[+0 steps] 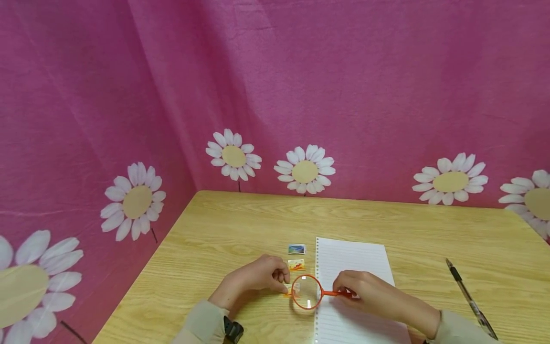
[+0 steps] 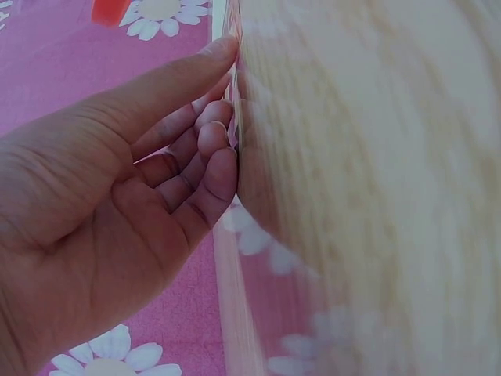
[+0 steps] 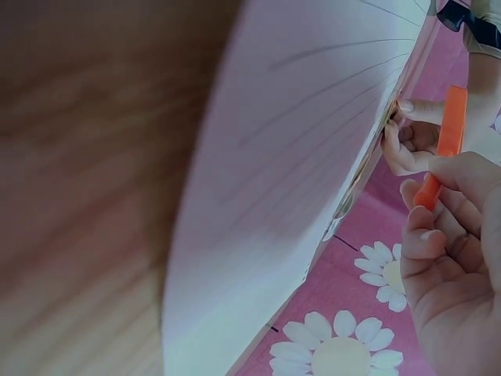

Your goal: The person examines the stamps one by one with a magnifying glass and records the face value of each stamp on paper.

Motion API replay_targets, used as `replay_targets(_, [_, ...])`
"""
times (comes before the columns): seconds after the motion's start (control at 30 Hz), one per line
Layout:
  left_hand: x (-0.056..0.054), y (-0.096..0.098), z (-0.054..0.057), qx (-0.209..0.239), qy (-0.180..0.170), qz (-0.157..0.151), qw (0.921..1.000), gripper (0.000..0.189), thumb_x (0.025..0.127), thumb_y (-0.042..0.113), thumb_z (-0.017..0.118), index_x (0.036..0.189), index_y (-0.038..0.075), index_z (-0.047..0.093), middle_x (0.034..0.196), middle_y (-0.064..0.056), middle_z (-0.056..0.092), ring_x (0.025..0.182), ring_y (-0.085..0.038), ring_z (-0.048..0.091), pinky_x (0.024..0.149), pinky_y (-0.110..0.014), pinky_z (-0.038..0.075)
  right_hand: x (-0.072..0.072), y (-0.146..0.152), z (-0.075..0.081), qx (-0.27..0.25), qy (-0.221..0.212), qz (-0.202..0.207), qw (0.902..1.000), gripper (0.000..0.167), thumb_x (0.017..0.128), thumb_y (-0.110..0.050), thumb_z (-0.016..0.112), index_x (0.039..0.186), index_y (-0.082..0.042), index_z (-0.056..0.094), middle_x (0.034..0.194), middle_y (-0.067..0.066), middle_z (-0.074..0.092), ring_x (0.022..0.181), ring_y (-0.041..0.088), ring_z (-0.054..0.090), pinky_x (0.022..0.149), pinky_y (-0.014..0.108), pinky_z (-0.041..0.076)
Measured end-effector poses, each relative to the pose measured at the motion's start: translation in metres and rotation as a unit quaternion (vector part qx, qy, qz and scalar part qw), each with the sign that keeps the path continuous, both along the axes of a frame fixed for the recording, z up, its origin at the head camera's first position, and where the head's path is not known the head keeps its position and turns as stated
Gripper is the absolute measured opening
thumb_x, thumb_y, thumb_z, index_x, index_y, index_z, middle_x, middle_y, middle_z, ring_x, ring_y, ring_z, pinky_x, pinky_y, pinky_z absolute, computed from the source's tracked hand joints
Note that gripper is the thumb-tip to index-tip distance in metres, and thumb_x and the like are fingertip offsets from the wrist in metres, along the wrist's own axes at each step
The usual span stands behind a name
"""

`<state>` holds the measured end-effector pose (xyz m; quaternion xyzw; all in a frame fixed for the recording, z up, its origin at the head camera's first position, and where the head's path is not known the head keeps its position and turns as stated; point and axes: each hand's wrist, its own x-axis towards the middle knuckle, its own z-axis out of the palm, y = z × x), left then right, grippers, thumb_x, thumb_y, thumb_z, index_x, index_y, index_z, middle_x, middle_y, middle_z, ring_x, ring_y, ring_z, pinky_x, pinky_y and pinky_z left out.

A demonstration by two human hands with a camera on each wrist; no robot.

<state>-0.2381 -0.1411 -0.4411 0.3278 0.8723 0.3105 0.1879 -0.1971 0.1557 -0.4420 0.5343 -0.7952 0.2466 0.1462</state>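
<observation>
Between thumb and fingers, my right hand [image 1: 363,292] grips the orange handle of a round magnifying glass [image 1: 307,292]. In the right wrist view, the magnifying glass handle [image 3: 452,125] shows above the curled fingers. Its lens overlaps the right part of a small yellow-orange stamp [image 1: 288,289]. At that stamp's left edge, my left hand [image 1: 262,274] pinches with thumb and fingertips, low at the table top. Just above lie a second yellow-orange stamp [image 1: 296,264] and a blue-green stamp [image 1: 297,249], stacked in a column.
A lined white sheet [image 1: 352,258] with a punched left edge lies beneath the right hand. Farther right, a black pen [image 1: 470,298] rests on the wooden table [image 1: 240,215]. A pink curtain [image 1: 343,86] with daisies hangs behind and to the left.
</observation>
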Motion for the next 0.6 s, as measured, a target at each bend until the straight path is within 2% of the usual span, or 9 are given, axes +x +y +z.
replay_targets(0.6, [0.0005, 0.0, 0.0005, -0.009, 0.012, 0.0, 0.9999, 0.011, 0.082, 0.009, 0.078, 0.087, 0.009, 0.068, 0.08, 0.004, 0.054, 0.069, 0.002, 0.045, 0.065, -0.014, 0.041, -0.0033, -0.0069, -0.0012, -0.008, 0.01, 0.0, 0.9999, 0.033, 0.073, 0.006, 0.076, 0.091, -0.018, 0.062, 0.084, -0.011, 0.061, 0.075, -0.006, 0.052, 0.066, 0.003, 0.04])
